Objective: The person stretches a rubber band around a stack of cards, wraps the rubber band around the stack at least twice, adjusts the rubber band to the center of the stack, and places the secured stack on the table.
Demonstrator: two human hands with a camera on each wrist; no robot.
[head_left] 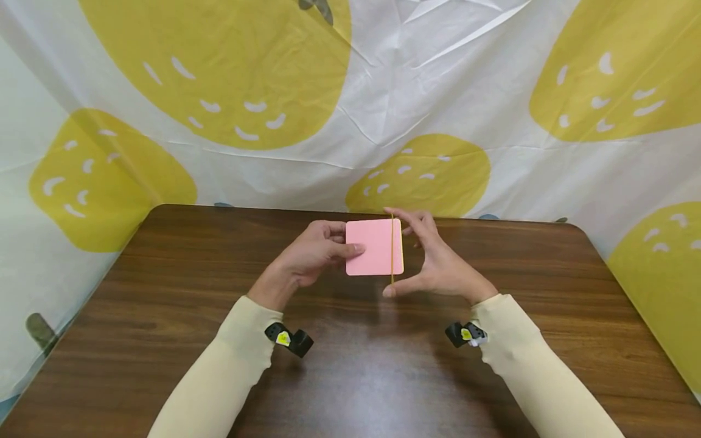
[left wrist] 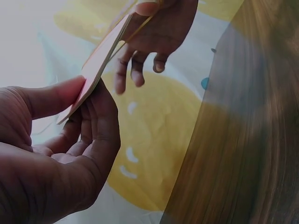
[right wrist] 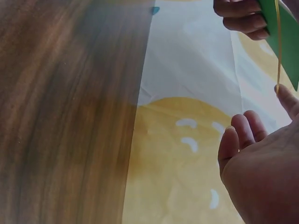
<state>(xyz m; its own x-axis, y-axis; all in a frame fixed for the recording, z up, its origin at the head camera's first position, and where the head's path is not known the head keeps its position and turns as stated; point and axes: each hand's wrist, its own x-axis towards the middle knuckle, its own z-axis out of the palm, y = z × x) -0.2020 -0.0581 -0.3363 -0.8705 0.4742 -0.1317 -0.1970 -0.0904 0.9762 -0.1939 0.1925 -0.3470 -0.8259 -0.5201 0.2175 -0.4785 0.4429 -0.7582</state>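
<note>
In the head view, a thin stack of square cards [head_left: 369,243] with rounded corners shows a pink front above the table. My left hand [head_left: 320,252] pinches its left side, thumb on the pink face and fingers behind. The right wrist view shows the stack's green back [right wrist: 280,42]. A yellow rubber band [head_left: 392,243] runs across the stack near its right edge. My right hand [head_left: 432,261] holds the band stretched between the tips of its spread index finger and thumb, with the other fingers apart from the stack. Layered edges [left wrist: 110,56] show in the left wrist view.
Below the hands lies a dark brown wooden table [head_left: 350,377] with rounded far corners. A white cloth [head_left: 416,103] printed with yellow fruit hangs behind and beside it. Black wrist cameras [head_left: 298,342] sit at both cuffs.
</note>
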